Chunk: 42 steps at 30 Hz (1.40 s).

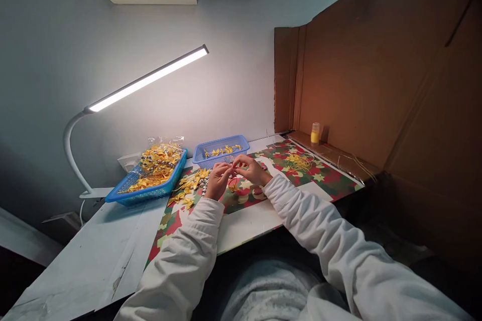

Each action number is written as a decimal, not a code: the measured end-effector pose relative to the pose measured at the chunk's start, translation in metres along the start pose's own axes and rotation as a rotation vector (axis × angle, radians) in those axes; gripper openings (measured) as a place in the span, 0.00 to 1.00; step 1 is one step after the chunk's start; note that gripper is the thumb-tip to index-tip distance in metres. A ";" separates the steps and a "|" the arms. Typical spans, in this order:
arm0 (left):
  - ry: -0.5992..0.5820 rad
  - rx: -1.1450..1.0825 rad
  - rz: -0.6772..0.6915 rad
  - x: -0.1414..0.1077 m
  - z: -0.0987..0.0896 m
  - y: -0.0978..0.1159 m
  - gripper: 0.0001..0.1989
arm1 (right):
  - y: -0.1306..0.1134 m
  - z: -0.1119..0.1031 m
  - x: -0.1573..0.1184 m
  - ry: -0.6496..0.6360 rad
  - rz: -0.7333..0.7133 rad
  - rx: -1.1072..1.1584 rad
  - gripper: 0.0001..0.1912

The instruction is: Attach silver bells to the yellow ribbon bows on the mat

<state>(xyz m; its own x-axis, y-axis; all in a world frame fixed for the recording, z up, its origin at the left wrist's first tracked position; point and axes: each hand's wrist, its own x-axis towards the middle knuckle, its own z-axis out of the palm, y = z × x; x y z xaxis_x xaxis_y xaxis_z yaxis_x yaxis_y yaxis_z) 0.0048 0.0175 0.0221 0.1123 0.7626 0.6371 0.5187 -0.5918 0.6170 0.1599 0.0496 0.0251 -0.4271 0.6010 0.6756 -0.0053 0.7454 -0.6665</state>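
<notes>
My left hand (219, 180) and my right hand (250, 169) meet fingertip to fingertip above the patterned table cover. Both are closed in a pinch, and whatever lies between the fingers is too small to make out. Just left of my left hand lies a loose pile of yellow ribbon bows (187, 188), with small silvery beads or bells (204, 183) beside it, partly hidden by that hand. Beyond my right hand, toward the right, a tangle of thin yellow cords (298, 162) rests on the cover.
A blue basket (176, 176) at left is heaped with yellow bows and silvery pieces. Behind my hands, another blue basket (200, 157) holds several bows. A desk lamp (150, 80) reaches over from the left. At right, a yellow-filled bottle (315, 134) stands before a cardboard wall (376, 70).
</notes>
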 end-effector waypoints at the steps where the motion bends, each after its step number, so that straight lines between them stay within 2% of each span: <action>1: -0.008 0.001 0.005 0.000 0.000 0.001 0.18 | 0.000 -0.001 0.000 -0.003 -0.019 -0.025 0.02; 4: -0.033 -0.101 -0.065 -0.001 0.003 0.001 0.17 | 0.002 -0.003 0.000 -0.024 -0.051 -0.076 0.03; 7: -0.016 -0.298 -0.275 -0.001 0.009 -0.003 0.15 | 0.007 -0.002 0.000 -0.023 -0.047 -0.141 0.03; 11: 0.072 -0.463 -0.553 -0.001 0.015 -0.010 0.12 | 0.016 0.006 -0.002 0.007 -0.012 -0.231 0.04; 18: 0.147 -0.493 -0.713 0.000 0.012 -0.008 0.09 | 0.025 0.018 -0.005 0.079 0.035 -0.279 0.05; 24: 0.172 -0.512 -0.734 0.000 0.012 -0.013 0.10 | 0.029 0.018 -0.005 0.085 0.028 -0.289 0.05; 33: 0.031 -0.297 -0.540 0.000 0.014 -0.023 0.12 | 0.030 0.018 -0.005 0.107 0.058 -0.299 0.04; 42: 0.030 -0.277 -0.477 -0.001 0.018 -0.026 0.08 | 0.036 0.019 -0.006 0.148 0.117 -0.271 0.05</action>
<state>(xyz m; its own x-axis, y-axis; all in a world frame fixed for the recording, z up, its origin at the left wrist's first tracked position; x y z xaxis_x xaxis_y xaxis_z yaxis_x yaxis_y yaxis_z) 0.0062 0.0366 -0.0029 -0.1067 0.9576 0.2674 0.2637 -0.2321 0.9363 0.1447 0.0674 -0.0086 -0.2742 0.7079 0.6509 0.2857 0.7063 -0.6477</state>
